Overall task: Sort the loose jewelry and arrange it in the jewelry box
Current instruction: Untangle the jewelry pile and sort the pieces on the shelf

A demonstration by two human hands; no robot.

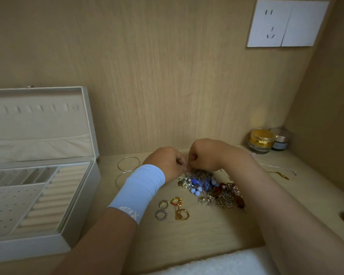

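wooden desk (pixel 207 235) | left hand (pixel 165 161), right hand (pixel 205 153) | curled, pinching jewelry pile (pixel 211 187)

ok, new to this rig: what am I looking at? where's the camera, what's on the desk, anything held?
No robot: a person works with bare hands. One camera, worn on the head, looks down. The left hand and the right hand meet at the far edge of a tangled jewelry pile; their curled fingers seem to pinch a small piece, too small to name. On the desk also lie two bangles, a few rings and a thin chain. An open jewelry box stands left, two jars back right.
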